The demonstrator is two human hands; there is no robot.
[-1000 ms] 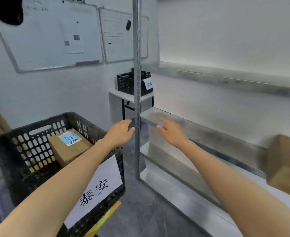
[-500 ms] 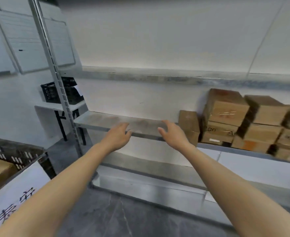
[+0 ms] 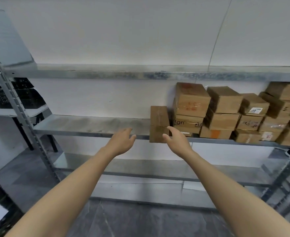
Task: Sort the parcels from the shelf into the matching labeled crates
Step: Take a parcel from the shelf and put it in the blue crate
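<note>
Left hand (image 3: 122,141) and right hand (image 3: 177,141) out, fingers loosely spread, gripping nothing; the box (image 3: 158,115) on the shelf (image 3: 89,124) sits just behind the right fingertips.

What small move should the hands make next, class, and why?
Probably bring the left hand and right hand together onto the end box. Both are open and empty. The right is at the box's front right corner, the left off its left side by the shelf edge. Nothing sits on that box, so it should lift free.
</note>
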